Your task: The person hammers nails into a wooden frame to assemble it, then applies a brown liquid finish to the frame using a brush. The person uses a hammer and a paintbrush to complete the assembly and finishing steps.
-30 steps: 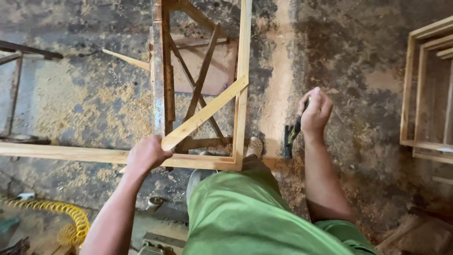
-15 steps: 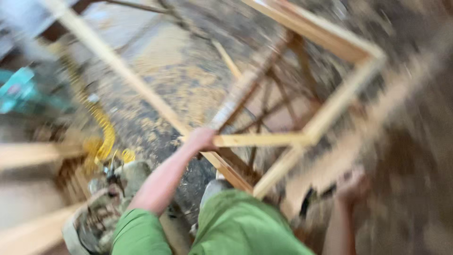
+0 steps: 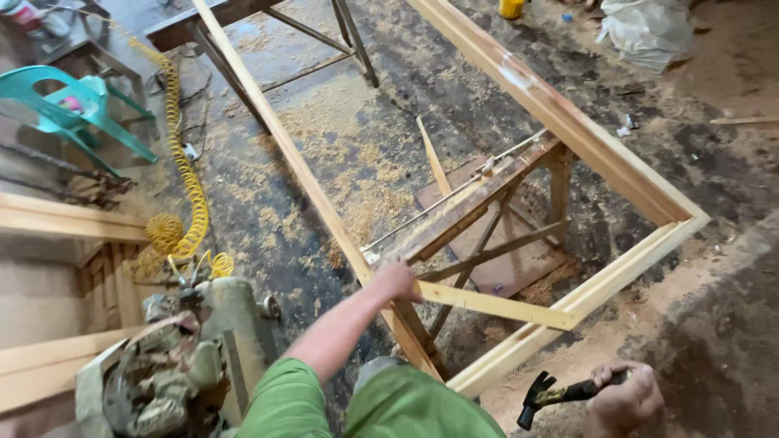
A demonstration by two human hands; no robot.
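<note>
Sawdust-strewn dark workshop floor point(image 3: 341, 138). Large pale wooden rectangular frame point(image 3: 560, 113) resting on dark wooden sawhorse point(image 3: 479, 207). Left arm outstretched, left hand point(image 3: 396, 281) closed over frame's long rail where thin diagonal brace point(image 3: 495, 306) meets it. Right hand point(image 3: 625, 397) low beside frame's corner, fingers wrapped tight around black claw hammer point(image 3: 548, 396), head pointing left.

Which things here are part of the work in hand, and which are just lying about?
In hand:
left hand on the diagonal brace strip
wooden frame
trestle under it
hammer in right hand

Lying about:
yellow coiled hose
teal plastic chair
white bag
compressor
</note>
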